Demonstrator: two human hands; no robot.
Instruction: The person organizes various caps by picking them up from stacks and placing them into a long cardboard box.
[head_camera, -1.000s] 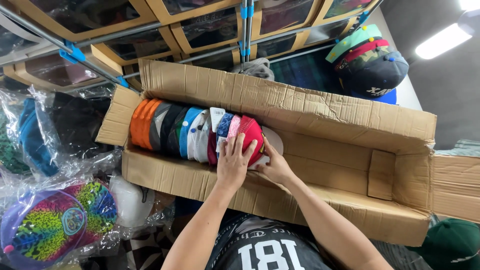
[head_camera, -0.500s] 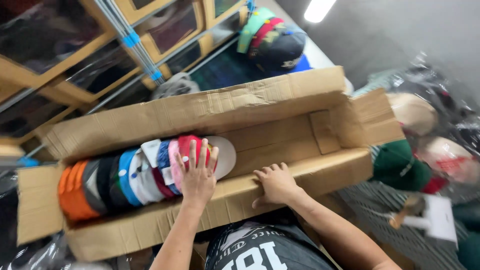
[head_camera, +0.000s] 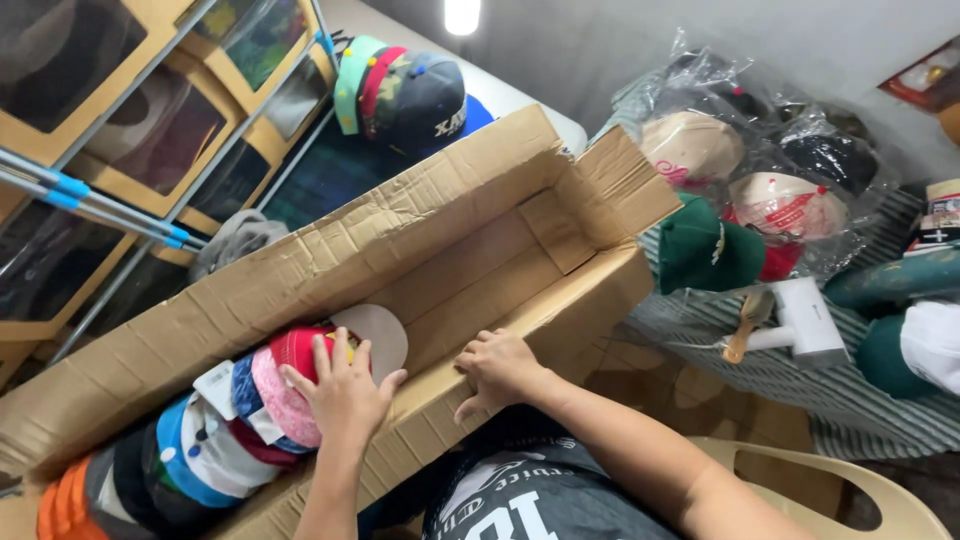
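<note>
A long brown cardboard box lies open in front of me. A row of stacked caps in orange, black, blue, white, pink and red fills its left part. My left hand presses flat, fingers spread, on the red cap at the end of the row, beside a pale brim. My right hand rests on the box's near wall with its fingers curled over the edge. The right half of the box is bare cardboard.
Wooden-framed display cases stand at the back left. A stack of caps lies beyond the box. At right, bagged caps, a green cap and a white lint roller lie on a striped cloth. A beige plastic chair is below.
The view has swung right, so the box now sits more to the left. My right hand has left the caps and moved onto the near wall. My left hand stays on the red cap.
</note>
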